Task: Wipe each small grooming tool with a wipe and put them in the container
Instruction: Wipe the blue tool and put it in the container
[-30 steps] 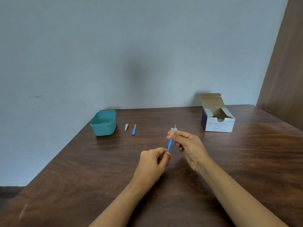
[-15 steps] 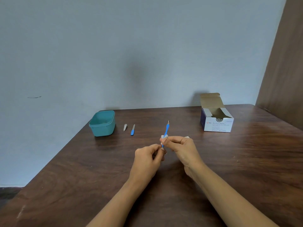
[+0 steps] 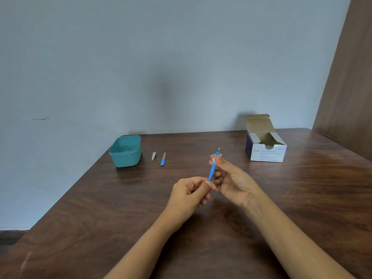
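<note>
Above the table centre, the left hand is pinching the lower end of one blue-handled tool, fingers curled. The right hand is pinching one white wipe round its upper handle. One teal container, one clipper and one blue file are sitting near the far-left edge, well apart from the hands; one open swab box is standing far right.

Plain room, prob. a home; bare wood table against blank grey-blue wall.

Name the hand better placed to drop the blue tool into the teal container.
Left, probably: the left hand pinches the tool and the container sits leftward; the right hand pinches the wipe.
</note>
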Available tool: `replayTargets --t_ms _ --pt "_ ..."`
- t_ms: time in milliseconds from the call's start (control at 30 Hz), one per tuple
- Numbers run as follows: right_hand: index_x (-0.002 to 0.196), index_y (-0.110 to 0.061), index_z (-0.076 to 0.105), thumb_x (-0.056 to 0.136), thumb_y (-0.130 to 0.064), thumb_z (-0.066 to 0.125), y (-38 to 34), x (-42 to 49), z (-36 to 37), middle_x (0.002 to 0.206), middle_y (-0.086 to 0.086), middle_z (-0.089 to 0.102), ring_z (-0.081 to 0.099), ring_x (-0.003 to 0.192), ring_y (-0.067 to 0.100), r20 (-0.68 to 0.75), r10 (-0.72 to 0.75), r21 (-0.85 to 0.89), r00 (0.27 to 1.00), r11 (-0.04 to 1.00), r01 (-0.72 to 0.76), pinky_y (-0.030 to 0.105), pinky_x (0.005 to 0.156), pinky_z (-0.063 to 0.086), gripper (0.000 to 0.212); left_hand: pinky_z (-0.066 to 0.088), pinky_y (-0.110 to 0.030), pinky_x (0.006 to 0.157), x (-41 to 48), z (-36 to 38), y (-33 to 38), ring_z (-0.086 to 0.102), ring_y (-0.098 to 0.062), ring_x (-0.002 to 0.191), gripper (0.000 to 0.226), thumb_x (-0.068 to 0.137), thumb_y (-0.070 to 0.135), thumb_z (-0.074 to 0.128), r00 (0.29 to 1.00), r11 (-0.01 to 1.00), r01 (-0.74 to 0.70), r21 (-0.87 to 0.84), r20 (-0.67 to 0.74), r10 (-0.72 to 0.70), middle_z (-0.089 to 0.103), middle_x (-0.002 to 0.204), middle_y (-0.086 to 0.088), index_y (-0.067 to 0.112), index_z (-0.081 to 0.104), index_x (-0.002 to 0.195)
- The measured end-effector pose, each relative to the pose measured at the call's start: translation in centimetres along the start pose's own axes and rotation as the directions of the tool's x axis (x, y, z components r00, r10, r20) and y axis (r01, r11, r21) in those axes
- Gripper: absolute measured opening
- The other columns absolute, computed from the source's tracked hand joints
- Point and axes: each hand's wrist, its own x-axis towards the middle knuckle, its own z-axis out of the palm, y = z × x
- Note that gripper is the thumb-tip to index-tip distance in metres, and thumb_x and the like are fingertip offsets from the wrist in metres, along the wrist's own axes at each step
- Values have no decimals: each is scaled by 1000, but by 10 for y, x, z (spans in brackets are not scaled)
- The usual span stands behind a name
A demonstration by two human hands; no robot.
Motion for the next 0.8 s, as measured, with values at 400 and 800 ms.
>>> replayTargets --t_ms 400,800 --pt "70 -20 69 68 -30 82 -5 3 -4 72 -6 55 42 53 4 334 -109 294 936 956 7 19 53 42 16 30 -14 44 -1 -2 11 37 -3 45 30 95 10 48 953 822 252 -510 277 -120 45 55 2 11 68 72" --pt "68 -12 74 83 -20 69 -6 1 1 66 1 58 40 48 3 -176 -251 -66 952 968 243 16 48 33 18 47 -15 56 -1 0 -2 58 -7 54 19 91 9 58 997 999 -32 42 -68 35 66 62 -3 10 74 81"
